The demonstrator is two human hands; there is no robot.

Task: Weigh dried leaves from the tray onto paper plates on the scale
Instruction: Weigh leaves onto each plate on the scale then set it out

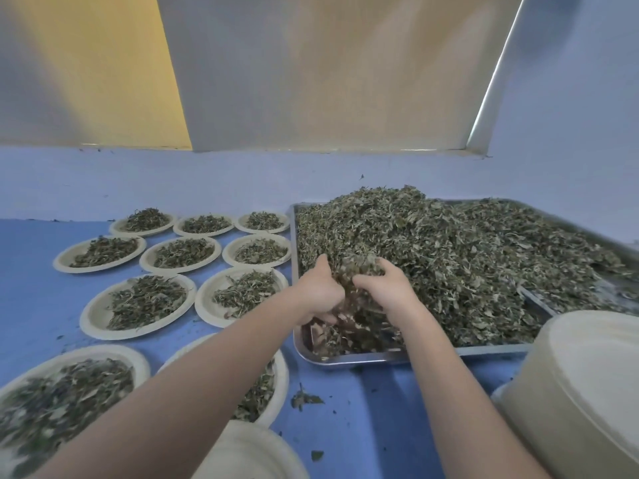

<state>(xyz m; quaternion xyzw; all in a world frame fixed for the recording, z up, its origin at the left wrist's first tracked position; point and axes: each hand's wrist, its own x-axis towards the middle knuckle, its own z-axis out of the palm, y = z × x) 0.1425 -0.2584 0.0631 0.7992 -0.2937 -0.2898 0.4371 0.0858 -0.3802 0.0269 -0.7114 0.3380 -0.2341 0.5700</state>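
Note:
A metal tray point(373, 357) on the blue table holds a big heap of dried leaves point(449, 257). Both my hands reach into the near left part of the heap. My left hand point(320, 292) and my right hand point(387, 285) curl round one bunch of leaves between them, just above the tray floor. A bare paper plate point(252, 454) shows at the bottom edge, partly under my left forearm. No scale is visible.
Several paper plates with leaf portions point(138, 305) cover the table left of the tray. A tall stack of blank paper plates point(581, 392) stands at the right front. Loose leaf scraps point(304, 399) lie on the blue surface near the tray's front edge. A wall rises behind.

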